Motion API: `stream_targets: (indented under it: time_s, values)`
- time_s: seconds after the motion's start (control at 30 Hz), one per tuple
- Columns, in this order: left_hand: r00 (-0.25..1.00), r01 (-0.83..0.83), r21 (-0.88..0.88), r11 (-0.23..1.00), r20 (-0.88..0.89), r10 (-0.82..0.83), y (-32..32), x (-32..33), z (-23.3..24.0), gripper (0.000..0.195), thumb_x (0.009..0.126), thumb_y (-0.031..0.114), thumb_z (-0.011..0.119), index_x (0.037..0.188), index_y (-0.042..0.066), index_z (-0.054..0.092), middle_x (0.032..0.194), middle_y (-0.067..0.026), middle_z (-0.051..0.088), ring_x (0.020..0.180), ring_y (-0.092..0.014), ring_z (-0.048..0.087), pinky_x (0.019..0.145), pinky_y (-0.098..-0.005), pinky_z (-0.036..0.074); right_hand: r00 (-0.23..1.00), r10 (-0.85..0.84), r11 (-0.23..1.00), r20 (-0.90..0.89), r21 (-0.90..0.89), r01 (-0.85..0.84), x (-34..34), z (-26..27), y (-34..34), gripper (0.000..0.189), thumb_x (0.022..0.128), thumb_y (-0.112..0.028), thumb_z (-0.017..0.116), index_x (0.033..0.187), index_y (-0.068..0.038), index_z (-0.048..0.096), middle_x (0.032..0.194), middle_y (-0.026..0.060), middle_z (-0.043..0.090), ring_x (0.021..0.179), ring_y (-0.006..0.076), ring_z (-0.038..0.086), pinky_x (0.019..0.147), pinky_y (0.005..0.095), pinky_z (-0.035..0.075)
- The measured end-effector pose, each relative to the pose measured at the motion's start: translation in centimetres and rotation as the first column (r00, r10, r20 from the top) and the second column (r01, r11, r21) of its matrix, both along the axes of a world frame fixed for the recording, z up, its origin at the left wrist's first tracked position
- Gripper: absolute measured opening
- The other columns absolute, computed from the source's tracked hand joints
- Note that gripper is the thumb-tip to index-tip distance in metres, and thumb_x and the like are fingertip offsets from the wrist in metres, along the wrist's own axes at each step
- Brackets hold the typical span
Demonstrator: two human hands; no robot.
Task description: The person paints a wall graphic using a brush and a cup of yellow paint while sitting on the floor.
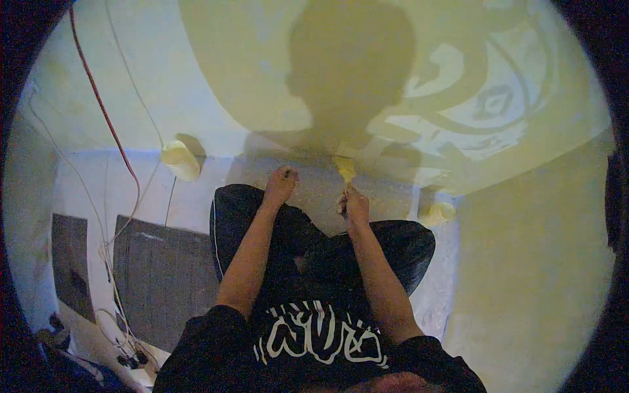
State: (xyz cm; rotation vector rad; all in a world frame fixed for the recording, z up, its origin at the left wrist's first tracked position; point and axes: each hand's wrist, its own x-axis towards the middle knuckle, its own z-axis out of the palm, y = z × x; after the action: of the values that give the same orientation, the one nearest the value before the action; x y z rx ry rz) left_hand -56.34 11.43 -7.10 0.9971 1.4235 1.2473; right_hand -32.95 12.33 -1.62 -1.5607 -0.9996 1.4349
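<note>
My right hand [355, 205] grips a flat yellow paintbrush [345, 169], its wide end pointing at the foot of the wall [245, 59]. Whether the brush touches the wall is hard to tell. My left hand [282, 185] is curled in front of my knee, to the left of the brush, with nothing clearly visible in it. Yellowish areas and pale curved shapes cover the wall, and the shadow of a head and shoulders falls across it. A pale yellow cup-like container [182, 161] stands to the left, and a smaller yellowish container [441, 212] sits by the right corner.
My crossed legs [265, 216] rest on the floor close to the wall. At left, a red cable [100, 98] and thin pale cords run down to tangled wires [130, 351]. Dark grey panels [162, 275] lie there. A side wall [526, 265] rises at right.
</note>
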Motion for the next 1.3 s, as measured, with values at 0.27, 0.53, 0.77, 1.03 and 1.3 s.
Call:
stream_targets:
  time_s: [0.27,0.53,0.77,1.03,1.3]
  values:
    - [0.900,-0.063,0.088,0.994,-0.425,0.094,-1.0,0.7,1.8,0.030,0.083,0.028,0.057,0.092,0.000,0.061,0.087,-0.0214,0.062,0.085,-0.036,0.061,0.076,-0.0438,0.046,0.928,0.006,0.998,-0.373,0.065,0.019,0.2,4.3,5.6,0.013,0.089,-0.018,0.051,0.080,-0.009,0.053,0.067,0.0024,0.050,0.052,0.0139,0.046,0.044,0.0280,0.040]
    - [0.924,-0.040,0.079,0.996,-0.377,0.067,-0.9,0.7,2.0,0.033,0.086,0.031,0.052,0.091,0.000,0.061,0.091,-0.0218,0.062,0.087,-0.041,0.059,0.077,-0.0455,0.046,0.944,-0.102,0.983,-0.314,0.114,0.144,-0.2,14.2,2.3,0.009,0.087,-0.015,0.054,0.080,-0.009,0.053,0.067,0.0009,0.048,0.048,0.0108,0.043,0.040,0.0246,0.034]
    - [0.910,-0.013,0.047,0.999,-0.414,0.031,0.0,0.6,2.9,0.031,0.087,0.032,0.052,0.095,0.003,0.060,0.090,-0.0217,0.062,0.085,-0.042,0.058,0.076,-0.0445,0.045,0.964,-0.048,0.999,-0.261,-0.022,0.044,2.4,9.9,-0.7,0.019,0.090,-0.021,0.052,0.073,-0.012,0.051,0.058,-0.0026,0.045,0.041,0.0118,0.040,0.039,0.0270,0.035]
    - [0.881,-0.065,-0.014,0.998,-0.471,0.051,0.1,1.5,3.8,0.030,0.087,0.032,0.053,0.096,0.004,0.060,0.087,-0.0213,0.063,0.085,-0.041,0.059,0.076,-0.0447,0.047,0.917,-0.102,0.995,-0.384,-0.034,0.097,1.0,4.1,4.5,0.009,0.087,-0.016,0.055,0.083,-0.008,0.052,0.063,-0.0003,0.048,0.041,0.0098,0.039,0.039,0.0245,0.032]
    - [0.912,-0.013,0.002,1.000,-0.410,0.012,1.1,1.5,2.9,0.030,0.087,0.031,0.054,0.097,0.003,0.061,0.091,-0.0187,0.064,0.087,-0.037,0.061,0.078,-0.0434,0.047,0.853,-0.044,0.999,-0.520,-0.011,0.045,0.8,11.1,5.4,0.005,0.088,-0.010,0.053,0.085,-0.005,0.052,0.063,0.0019,0.052,0.040,0.0076,0.039,0.038,0.0230,0.035]
